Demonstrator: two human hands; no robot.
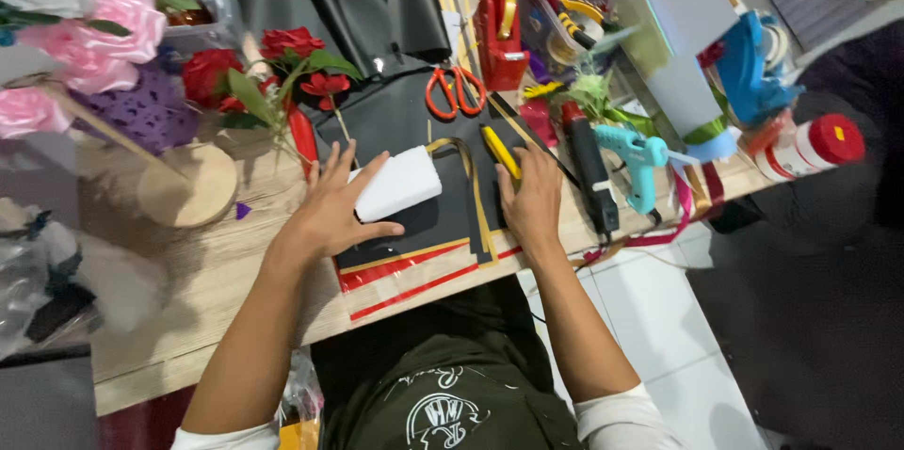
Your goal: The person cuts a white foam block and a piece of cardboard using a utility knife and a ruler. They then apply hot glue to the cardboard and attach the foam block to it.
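1. Head view, item: white foam block (398, 184), rectangular, plain, matte, corners slightly rounded. It lies tilted on black sheets (414, 125) w/ gold edging, stacked over a red-striped sheet (414, 281).
2. Second item: yellow-handled cutter (501, 151), slim, lying diagonally on the black sheet, tip pointing away from us.
3. Surface: pale wood-grain table (217, 262), crowded. We log orange-handled scissors (456, 92) behind the block, red artificial roses (282, 59) w/ green leaves to the left, pink ribbon flowers (104, 40) far left, round wooden disc (188, 186) on a stick.
4. Right side of table: black-and-red tool (591, 168), teal glue gun (638, 163), blue tape dispenser (753, 64), white bottle w/ red cap (810, 146), red tape dispenser (501, 36) further back.
5. Room: white tiled floor (650, 318) under the table edge; dark area at right, not readable.
6. Our left hand (331, 210): spread open, fingers splayed, palm down on the black sheet; thumb and index bracket the block's near-left end, touching it, no closed grip.
7. Our right hand (530, 200): palm down, fingers loosely curled, pressing the black sheet; fingertips touch the cutter's near end. Whether it grips the cutter, we cannot tell.
8. Block sits between both hands, nearer the left.
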